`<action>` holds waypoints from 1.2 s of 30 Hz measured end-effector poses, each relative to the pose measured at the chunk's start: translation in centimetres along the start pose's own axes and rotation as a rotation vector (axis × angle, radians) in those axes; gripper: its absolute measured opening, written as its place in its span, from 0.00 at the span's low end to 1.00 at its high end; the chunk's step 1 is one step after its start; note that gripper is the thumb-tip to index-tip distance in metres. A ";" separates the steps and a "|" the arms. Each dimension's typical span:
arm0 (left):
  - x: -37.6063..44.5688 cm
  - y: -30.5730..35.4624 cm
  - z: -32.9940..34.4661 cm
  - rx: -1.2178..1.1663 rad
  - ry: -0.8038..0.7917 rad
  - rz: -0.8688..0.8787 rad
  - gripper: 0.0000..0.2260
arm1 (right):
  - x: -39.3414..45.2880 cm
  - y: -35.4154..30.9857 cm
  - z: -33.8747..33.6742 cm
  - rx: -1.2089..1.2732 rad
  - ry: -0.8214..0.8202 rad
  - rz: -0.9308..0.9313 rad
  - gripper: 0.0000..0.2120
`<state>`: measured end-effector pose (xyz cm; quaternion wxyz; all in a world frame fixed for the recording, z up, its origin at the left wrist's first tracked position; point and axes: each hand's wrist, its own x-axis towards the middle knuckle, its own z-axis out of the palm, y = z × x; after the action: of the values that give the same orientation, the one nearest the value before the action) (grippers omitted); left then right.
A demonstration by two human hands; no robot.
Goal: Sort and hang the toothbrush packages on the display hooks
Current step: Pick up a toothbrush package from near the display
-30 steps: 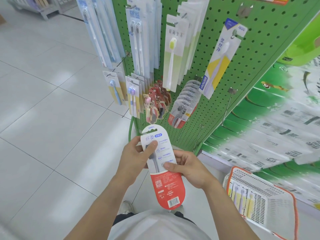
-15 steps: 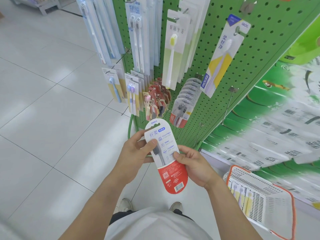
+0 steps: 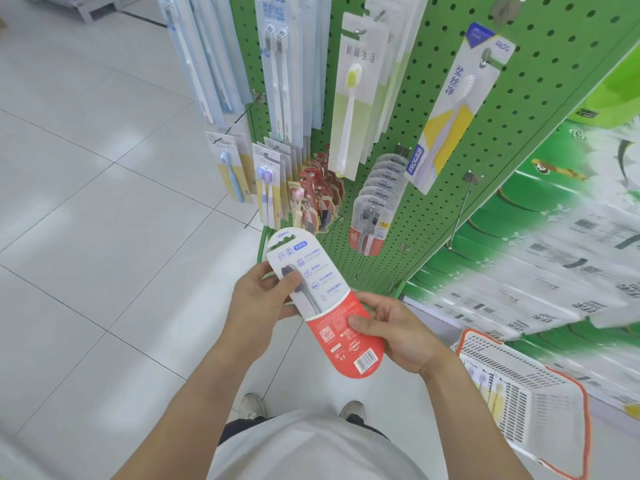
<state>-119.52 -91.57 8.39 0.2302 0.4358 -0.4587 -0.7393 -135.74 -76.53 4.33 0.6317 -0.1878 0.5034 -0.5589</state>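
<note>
Left hand (image 3: 258, 299): pinches the upper white part of the package, thumb on its face over the brush head.
Right hand (image 3: 394, 332): grips the lower red part, thumb on the face, fingers behind.
Held item: long round-ended white-and-red card toothbrush package (image 3: 325, 303), in front of and below the green pegboard (image 3: 540, 109), hang-hole end tilted toward it.
Handling: probably light, fairly stiff, slick plastic face; best held by the edges near the hang hole.
Likely destination: row of matching packages (image 3: 375, 202) low on the pegboard.
Beside the pegboard: white plastic basket with orange rim (image 3: 540, 410), to its lower right, holding more brushes.
</note>
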 end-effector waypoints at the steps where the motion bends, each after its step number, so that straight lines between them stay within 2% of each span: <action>1: 0.1 0.1 -0.1 -0.018 0.020 -0.006 0.09 | 0.0 0.0 -0.1 -0.031 -0.002 0.001 0.22; 7: 0.5 0.1 -0.5 -0.043 0.094 -0.036 0.06 | 0.2 -0.6 0.5 -0.115 -0.028 -0.062 0.23; 17: 1.3 0.2 -1.0 -0.108 0.163 -0.060 0.04 | 0.4 -1.3 0.7 -0.215 -0.208 -0.072 0.36; 19: 1.2 0.4 -1.0 -0.094 0.154 -0.031 0.07 | 0.5 -1.1 0.7 -0.195 -0.219 -0.072 0.36; 25: 0.8 0.8 -0.5 0.043 0.076 0.069 0.20 | 0.4 -0.3 0.8 -0.069 -0.166 -0.064 0.33; 30: 0.4 0.6 -0.4 0.110 0.068 0.113 0.18 | 0.6 0.2 1.3 -0.058 -0.047 0.010 0.27; 36: 0.2 0.5 -0.9 0.076 0.081 0.111 0.13 | 0.7 0.2 2.3 -0.043 0.023 0.036 0.22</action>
<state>-118.91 -92.38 8.55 0.2726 0.4475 -0.5002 -0.6894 -133.76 -77.88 4.81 0.6316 -0.1859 0.5260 -0.5384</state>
